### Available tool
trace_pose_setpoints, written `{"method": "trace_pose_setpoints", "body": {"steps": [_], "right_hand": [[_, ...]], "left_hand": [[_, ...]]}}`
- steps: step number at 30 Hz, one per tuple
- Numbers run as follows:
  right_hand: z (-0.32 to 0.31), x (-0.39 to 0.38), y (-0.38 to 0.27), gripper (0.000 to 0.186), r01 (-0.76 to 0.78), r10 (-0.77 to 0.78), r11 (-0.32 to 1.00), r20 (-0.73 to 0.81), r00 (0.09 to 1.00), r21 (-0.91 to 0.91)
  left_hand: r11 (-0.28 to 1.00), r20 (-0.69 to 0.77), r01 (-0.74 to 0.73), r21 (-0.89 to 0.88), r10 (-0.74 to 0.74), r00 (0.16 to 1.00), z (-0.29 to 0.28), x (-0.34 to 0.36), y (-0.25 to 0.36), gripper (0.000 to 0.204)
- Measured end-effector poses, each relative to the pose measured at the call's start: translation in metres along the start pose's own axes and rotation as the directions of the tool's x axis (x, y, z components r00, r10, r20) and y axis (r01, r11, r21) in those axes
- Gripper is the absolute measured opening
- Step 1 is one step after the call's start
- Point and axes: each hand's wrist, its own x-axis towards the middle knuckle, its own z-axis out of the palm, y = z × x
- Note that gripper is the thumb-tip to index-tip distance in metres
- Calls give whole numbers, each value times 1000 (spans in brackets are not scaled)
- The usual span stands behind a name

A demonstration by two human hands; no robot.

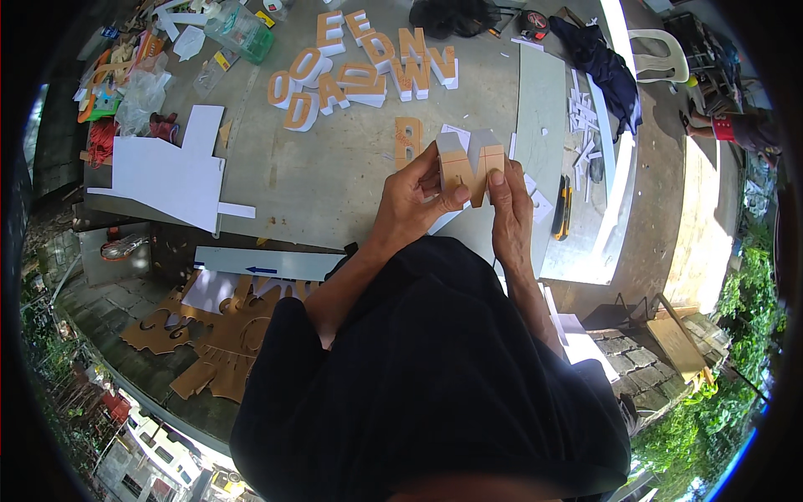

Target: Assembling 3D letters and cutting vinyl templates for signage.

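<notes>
Between my two hands, above the worktable (251,180), is a block letter (454,167) with a tan face, pale sides and a V-shaped notch. My left hand (403,205) grips its left side, the thumb pressed on the face. On its right side, my right hand (509,209) is closed round it with the thumb in front. Just beyond the left hand, a tan letter (407,138) lies on the table. Farther back sits a loose cluster of several tan-faced block letters (360,81) with white sides. White scraps (539,205) lie beside the right hand, partly hidden by it.
Right of my hands are a yellow-and-black utility knife (563,207), white strips (581,113) and dark cloth (595,63). A cut white sheet (167,180) and a plastic bottle (242,33) lie left. Tan cut-out panels (226,343) rest below the table. Another person (744,130) is at far right.
</notes>
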Motion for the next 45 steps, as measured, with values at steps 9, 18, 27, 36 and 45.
{"method": "trace_pose_setpoints", "body": {"steps": [9, 18, 27, 36, 45], "right_hand": [[4, -3, 3, 60, 65, -66, 998, -33, 997, -27], [5, -5, 5, 61, 88, -90, 995, -41, 995, -45], [6, -6, 4, 59, 130, -138, 983, -55, 989, -133], [-5, -4, 1, 65, 74, -74, 997, 59, 995, 2], [-18, -1, 12, 75, 95, -95, 995, 135, 986, 6]], "left_hand": [[1000, 17, 22, 9, -23, 1000, 0, 1, -2, 64], [1000, 17, -10, -7, 10, 1000, 1, -1, -4, 55], [999, 42, 15, 33, -16, 999, -2, -1, -3, 46], [998, 22, 59, -26, -58, 998, -5, -2, 4, 41], [992, 39, 66, -108, -62, 997, -18, 4, -10, 44]]}}
